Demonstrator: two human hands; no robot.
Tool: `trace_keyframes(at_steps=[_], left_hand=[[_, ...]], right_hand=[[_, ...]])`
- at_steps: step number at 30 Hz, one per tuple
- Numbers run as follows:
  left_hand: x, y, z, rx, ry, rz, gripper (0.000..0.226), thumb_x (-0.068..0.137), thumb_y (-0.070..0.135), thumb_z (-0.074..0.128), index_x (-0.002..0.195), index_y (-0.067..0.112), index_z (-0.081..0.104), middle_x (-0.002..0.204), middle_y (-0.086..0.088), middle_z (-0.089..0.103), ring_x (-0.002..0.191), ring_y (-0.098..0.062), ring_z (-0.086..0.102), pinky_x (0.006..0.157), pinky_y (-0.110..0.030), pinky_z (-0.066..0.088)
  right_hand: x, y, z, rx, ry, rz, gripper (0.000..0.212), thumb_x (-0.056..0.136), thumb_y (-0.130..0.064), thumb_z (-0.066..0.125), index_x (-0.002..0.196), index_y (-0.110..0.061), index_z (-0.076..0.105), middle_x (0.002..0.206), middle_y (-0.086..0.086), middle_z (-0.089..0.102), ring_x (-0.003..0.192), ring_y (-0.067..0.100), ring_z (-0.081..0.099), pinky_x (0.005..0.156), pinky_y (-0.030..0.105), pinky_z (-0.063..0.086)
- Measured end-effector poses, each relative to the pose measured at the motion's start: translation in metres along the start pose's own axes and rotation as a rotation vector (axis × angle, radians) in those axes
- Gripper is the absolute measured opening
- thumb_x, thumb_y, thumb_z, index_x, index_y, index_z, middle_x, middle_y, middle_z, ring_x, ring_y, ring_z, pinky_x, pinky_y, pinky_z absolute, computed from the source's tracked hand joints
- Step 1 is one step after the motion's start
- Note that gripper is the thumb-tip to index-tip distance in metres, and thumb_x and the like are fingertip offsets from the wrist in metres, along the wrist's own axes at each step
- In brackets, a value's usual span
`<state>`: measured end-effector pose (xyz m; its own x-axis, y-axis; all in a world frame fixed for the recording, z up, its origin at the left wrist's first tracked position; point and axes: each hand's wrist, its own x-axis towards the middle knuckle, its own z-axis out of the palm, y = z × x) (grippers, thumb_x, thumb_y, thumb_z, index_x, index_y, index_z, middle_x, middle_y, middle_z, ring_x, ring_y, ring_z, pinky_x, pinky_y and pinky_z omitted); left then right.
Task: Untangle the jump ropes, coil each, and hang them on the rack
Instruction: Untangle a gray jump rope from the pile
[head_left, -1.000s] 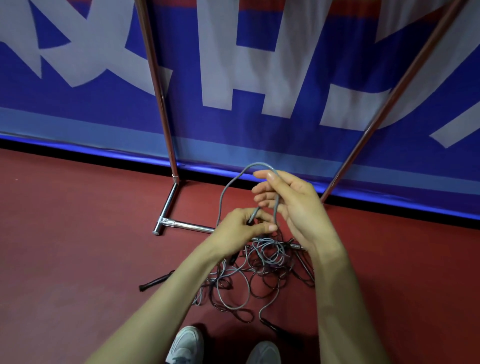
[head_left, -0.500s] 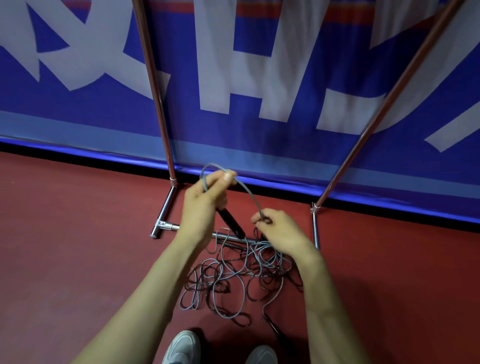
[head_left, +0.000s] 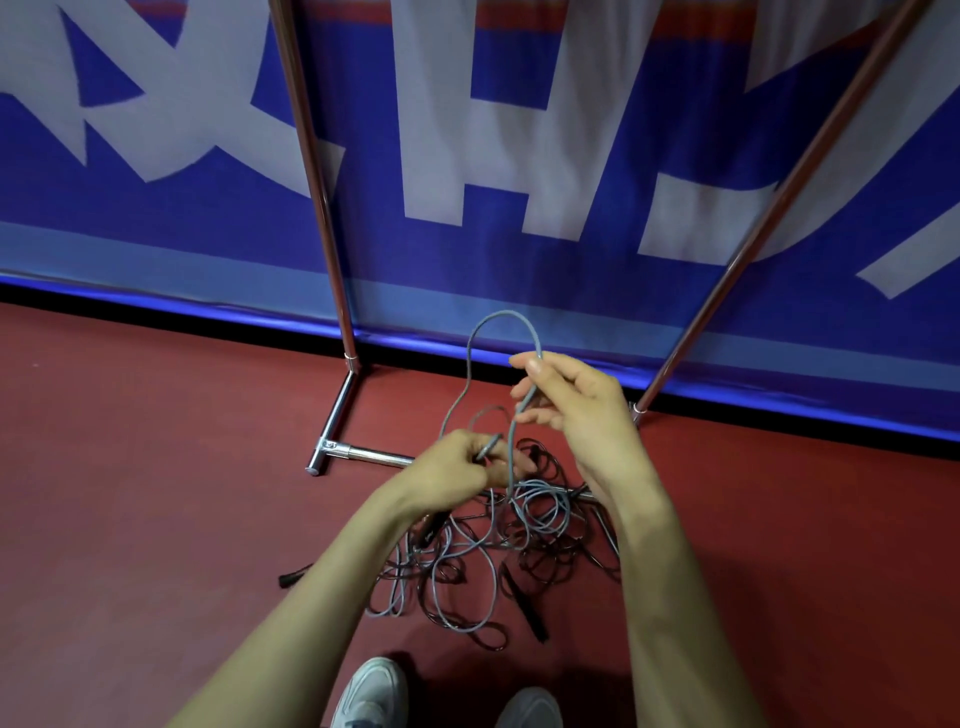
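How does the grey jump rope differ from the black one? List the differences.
Pose: the pale grey cord jump rope arches up in a loop, held by the left hand and the right hand; the black cord jump rope lies low on the red floor. Colour: one pale, one dark. Both run into one tangled pile.

Grey jump ropes, red floor, blue-and-white banner
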<state>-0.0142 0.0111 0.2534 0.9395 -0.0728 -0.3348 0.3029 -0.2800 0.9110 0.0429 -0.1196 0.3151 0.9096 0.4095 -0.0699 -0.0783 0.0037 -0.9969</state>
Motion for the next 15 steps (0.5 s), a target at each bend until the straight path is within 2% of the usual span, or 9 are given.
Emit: trace_keyframes(at_steps=[2, 5, 7, 9, 11, 13, 15], left_hand=[[-0.003, 0.004, -0.001, 0.018, -0.023, -0.014, 0.021, 0.091, 0.01, 0.059, 0.091, 0.021, 0.076, 0.089, 0.003, 0.073, 0.08, 0.0, 0.062, 0.089, -0.024, 0.049], [-0.005, 0.004, -0.002, 0.024, -0.032, -0.036, 0.022, 0.078, 0.023, 0.055, 0.072, 0.031, 0.075, 0.092, -0.002, 0.075, 0.09, -0.013, 0.065, 0.094, -0.033, 0.047], [-0.005, 0.005, -0.001, -0.014, 0.006, -0.016, 0.013, 0.082, 0.022, 0.064, 0.072, 0.021, 0.073, 0.079, 0.001, 0.072, 0.077, -0.011, 0.061, 0.081, -0.027, 0.048], [-0.005, 0.01, 0.001, -0.037, 0.128, 0.038, 0.019, 0.09, 0.02, 0.068, 0.071, 0.015, 0.067, 0.054, 0.014, 0.056, 0.053, 0.0, 0.046, 0.06, -0.016, 0.037], [-0.005, 0.017, 0.001, -0.153, 0.223, 0.114, 0.022, 0.094, 0.018, 0.062, 0.072, 0.014, 0.064, 0.042, 0.015, 0.045, 0.042, 0.001, 0.033, 0.048, -0.013, 0.028], [-0.004, 0.02, -0.004, -0.31, 0.284, 0.202, 0.023, 0.094, 0.019, 0.061, 0.073, 0.01, 0.065, 0.046, 0.012, 0.038, 0.045, -0.005, 0.026, 0.045, -0.018, 0.021], [-0.004, 0.022, -0.008, -0.405, 0.339, 0.26, 0.02, 0.094, 0.019, 0.06, 0.077, 0.01, 0.068, 0.053, 0.006, 0.043, 0.049, -0.009, 0.024, 0.047, -0.021, 0.019]], right_hand=[[0.001, 0.0, -0.003, 0.045, 0.063, -0.009, 0.02, 0.098, -0.01, 0.051, 0.092, -0.015, 0.069, 0.07, 0.003, 0.061, 0.065, 0.006, 0.059, 0.06, 0.02, 0.052], [0.003, 0.0, -0.008, 0.144, 0.159, -0.007, 0.019, 0.098, -0.012, 0.051, 0.09, -0.014, 0.069, 0.072, 0.003, 0.06, 0.065, 0.008, 0.058, 0.061, 0.02, 0.052], [0.005, 0.001, -0.011, 0.201, 0.192, 0.003, 0.019, 0.099, -0.013, 0.05, 0.093, -0.013, 0.067, 0.075, 0.004, 0.062, 0.065, 0.008, 0.059, 0.062, 0.02, 0.053], [0.007, 0.004, -0.012, 0.212, 0.184, 0.032, 0.02, 0.1, -0.013, 0.047, 0.095, -0.014, 0.066, 0.081, 0.004, 0.065, 0.068, 0.009, 0.061, 0.063, 0.021, 0.054], [0.007, 0.009, -0.012, 0.116, 0.146, 0.101, 0.023, 0.1, -0.007, 0.045, 0.096, -0.015, 0.065, 0.089, 0.005, 0.067, 0.073, 0.011, 0.062, 0.065, 0.021, 0.056], [0.006, 0.015, -0.01, -0.002, 0.042, 0.212, 0.029, 0.097, 0.001, 0.043, 0.094, -0.016, 0.065, 0.095, 0.006, 0.069, 0.081, 0.015, 0.063, 0.067, 0.021, 0.056], [0.002, 0.02, -0.009, -0.094, -0.136, 0.306, 0.034, 0.095, 0.004, 0.042, 0.094, -0.021, 0.066, 0.099, 0.002, 0.069, 0.086, 0.014, 0.062, 0.071, 0.022, 0.056]])
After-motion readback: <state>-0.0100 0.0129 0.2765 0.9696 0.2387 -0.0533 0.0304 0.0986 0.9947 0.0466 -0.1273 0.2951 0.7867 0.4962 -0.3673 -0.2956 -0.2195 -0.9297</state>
